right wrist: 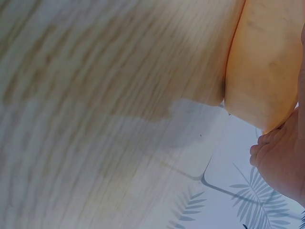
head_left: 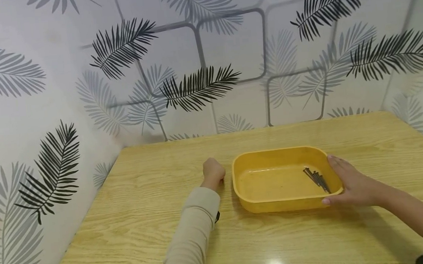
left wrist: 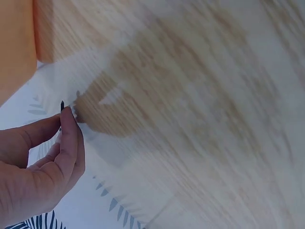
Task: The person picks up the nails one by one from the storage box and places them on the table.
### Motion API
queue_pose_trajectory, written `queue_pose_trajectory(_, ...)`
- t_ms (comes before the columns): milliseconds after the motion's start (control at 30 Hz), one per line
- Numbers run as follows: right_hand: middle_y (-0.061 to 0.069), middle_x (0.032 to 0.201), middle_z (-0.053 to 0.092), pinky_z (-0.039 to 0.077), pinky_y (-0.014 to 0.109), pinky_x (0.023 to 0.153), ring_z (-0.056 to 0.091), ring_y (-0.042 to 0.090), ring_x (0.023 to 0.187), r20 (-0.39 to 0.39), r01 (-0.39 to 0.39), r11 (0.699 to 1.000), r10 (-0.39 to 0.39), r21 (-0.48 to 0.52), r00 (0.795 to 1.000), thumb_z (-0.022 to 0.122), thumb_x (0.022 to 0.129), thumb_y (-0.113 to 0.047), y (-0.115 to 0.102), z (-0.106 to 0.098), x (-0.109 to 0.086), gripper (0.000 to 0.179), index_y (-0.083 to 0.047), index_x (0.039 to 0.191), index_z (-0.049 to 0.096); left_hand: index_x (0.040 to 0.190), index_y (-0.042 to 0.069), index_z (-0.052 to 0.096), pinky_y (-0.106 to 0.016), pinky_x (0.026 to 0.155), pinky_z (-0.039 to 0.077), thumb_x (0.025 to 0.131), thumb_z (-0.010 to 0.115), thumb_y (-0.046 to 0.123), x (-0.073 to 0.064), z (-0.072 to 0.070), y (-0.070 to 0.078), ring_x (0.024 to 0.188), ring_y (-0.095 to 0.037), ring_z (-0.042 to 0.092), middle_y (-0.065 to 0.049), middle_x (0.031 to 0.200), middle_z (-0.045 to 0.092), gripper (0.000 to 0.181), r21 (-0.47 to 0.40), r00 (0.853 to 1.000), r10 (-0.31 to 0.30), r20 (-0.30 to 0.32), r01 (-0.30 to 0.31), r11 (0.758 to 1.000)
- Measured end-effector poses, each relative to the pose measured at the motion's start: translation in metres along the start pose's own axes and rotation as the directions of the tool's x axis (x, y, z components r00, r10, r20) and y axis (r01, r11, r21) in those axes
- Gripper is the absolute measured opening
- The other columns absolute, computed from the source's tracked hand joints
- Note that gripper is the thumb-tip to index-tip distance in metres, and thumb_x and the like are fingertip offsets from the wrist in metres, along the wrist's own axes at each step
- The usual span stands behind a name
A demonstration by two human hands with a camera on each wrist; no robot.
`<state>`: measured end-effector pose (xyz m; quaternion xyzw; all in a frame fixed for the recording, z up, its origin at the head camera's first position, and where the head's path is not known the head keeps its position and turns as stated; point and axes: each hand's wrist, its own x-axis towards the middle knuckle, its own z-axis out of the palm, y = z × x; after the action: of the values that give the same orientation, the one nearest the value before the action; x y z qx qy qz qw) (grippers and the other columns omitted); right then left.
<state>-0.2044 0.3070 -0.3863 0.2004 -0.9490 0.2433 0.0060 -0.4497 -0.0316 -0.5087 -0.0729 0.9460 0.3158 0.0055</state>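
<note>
One thin dark piece [left wrist: 62, 105] pinched by the left hand [head_left: 213, 172], yellow bin [head_left: 270, 186] just beside it on the table [head_left: 128, 225], several nails [head_left: 320, 181] lying in the bin's right part, right hand [head_left: 356, 185] gripping the bin's right end

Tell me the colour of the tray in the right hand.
The tray is yellow, best seen in the head view.

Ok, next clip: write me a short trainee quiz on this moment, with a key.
1. What grips the yellow tub?
A) left hand only
B) right hand only
C) both hands
2. True or false: the tub is empty.
3. In the left wrist view, what do the fingertips pinch?

Key:
1. B, the right hand.
2. False; nails lie inside.
3. The left hand pinches a thin dark object, probably a nail, mostly hidden.
</note>
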Motion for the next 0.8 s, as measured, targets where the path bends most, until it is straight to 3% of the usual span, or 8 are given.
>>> queue_pose_trajectory(100, 0.038, 0.147, 0.007, 0.020, 0.072, 0.099, 0.011, 0.057, 0.132, -0.001, 0.002, 1.000, -0.002, -0.009, 1.000, 0.075, 0.071, -0.042, 0.000, -0.001, 0.001, 0.116, 0.012, 0.143, 0.001, 0.077, -0.003, 0.061, -0.028, 0.034, 0.046, 0.065, 0.054, -0.010, 0.013, 0.012, -0.006, 0.047, -0.026, 0.055, -0.017, 0.067, 0.058, 0.016, 0.000, 1.000, -0.011, -0.020, 0.011, 1.000)
queue_pose_trajectory(167, 0.038, 0.147, 0.007, 0.020, 0.072, 0.099, 0.011, 0.058, 0.131, 0.000, 0.007, 1.000, -0.007, -0.013, 1.000, 0.075, 0.072, -0.042, 0.000, -0.001, 0.002, 0.116, 0.012, 0.143, 0.001, 0.075, -0.003, 0.060, -0.029, 0.033, 0.044, 0.065, 0.054, -0.011, 0.002, 0.002, 0.001, 0.046, -0.026, 0.054, -0.017, 0.066, 0.057, 0.014, -0.024, 1.000, -0.026, -0.011, 0.025, 0.999)
queue_pose_trajectory(233, 0.038, 0.147, 0.006, 0.020, 0.072, 0.099, 0.011, 0.058, 0.131, 0.002, 0.007, 1.000, -0.007, -0.014, 1.000, 0.074, 0.072, -0.042, 0.000, -0.001, 0.003, 0.116, 0.012, 0.143, 0.000, 0.078, -0.004, 0.060, -0.029, 0.036, 0.046, 0.067, 0.056, -0.011, -0.026, -0.024, 0.018, 0.050, -0.026, 0.055, -0.018, 0.070, 0.058, 0.014, -0.030, 0.999, -0.041, 0.020, 0.041, 0.999)
queue_pose_trajectory(400, 0.038, 0.147, 0.005, 0.019, 0.073, 0.099, 0.009, 0.058, 0.132, 0.006, 0.005, 1.000, -0.005, 0.001, 1.000, 0.074, 0.073, -0.042, -0.003, -0.002, 0.004, 0.116, 0.011, 0.144, 0.000, 0.082, -0.010, 0.060, -0.021, 0.035, 0.036, 0.074, 0.052, -0.014, -0.122, -0.100, 0.066, 0.049, -0.023, 0.049, -0.022, 0.072, 0.059, 0.012, -0.083, 0.998, -0.029, 0.053, 0.033, 0.996)
queue_pose_trajectory(433, 0.038, 0.147, 0.005, 0.019, 0.073, 0.099, 0.009, 0.058, 0.132, 0.006, 0.002, 1.000, -0.002, 0.004, 1.000, 0.074, 0.073, -0.042, -0.003, -0.002, 0.004, 0.116, 0.012, 0.144, 0.000, 0.083, -0.011, 0.061, -0.019, 0.035, 0.034, 0.075, 0.051, -0.013, -0.134, -0.110, 0.072, 0.049, -0.022, 0.047, -0.022, 0.072, 0.060, 0.013, -0.082, 0.999, -0.024, 0.049, 0.028, 0.996)
queue_pose_trajectory(500, 0.038, 0.147, 0.005, 0.019, 0.073, 0.099, 0.009, 0.057, 0.132, 0.006, -0.006, 1.000, 0.006, 0.010, 1.000, 0.075, 0.072, -0.041, -0.004, -0.002, 0.005, 0.116, 0.012, 0.144, 0.001, 0.083, -0.010, 0.061, -0.018, 0.036, 0.032, 0.077, 0.050, -0.013, -0.141, -0.113, 0.074, 0.048, -0.020, 0.045, -0.021, 0.072, 0.060, 0.013, -0.083, 1.000, -0.004, 0.022, 0.006, 0.996)
queue_pose_trajectory(600, 0.038, 0.147, 0.005, 0.019, 0.073, 0.099, 0.009, 0.058, 0.132, 0.008, -0.017, 1.000, 0.017, 0.014, 1.000, 0.075, 0.072, -0.041, -0.006, -0.002, 0.006, 0.116, 0.012, 0.143, 0.001, 0.082, -0.007, 0.062, -0.021, 0.039, 0.043, 0.075, 0.054, -0.011, -0.122, -0.097, 0.065, 0.052, -0.021, 0.053, -0.019, 0.074, 0.063, 0.011, -0.041, 1.000, 0.010, -0.016, -0.011, 0.999)
queue_pose_trajectory(800, 0.038, 0.147, 0.005, 0.019, 0.072, 0.099, 0.009, 0.057, 0.133, 0.012, -0.020, 1.000, 0.020, 0.010, 1.000, 0.075, 0.072, -0.042, -0.006, -0.004, 0.006, 0.116, 0.012, 0.144, 0.001, 0.076, 0.001, 0.062, -0.029, 0.040, 0.047, 0.061, 0.062, -0.004, 0.030, 0.031, -0.010, 0.053, -0.022, 0.055, -0.014, 0.069, 0.062, 0.016, 0.026, 0.995, 0.027, -0.098, -0.024, 0.999)
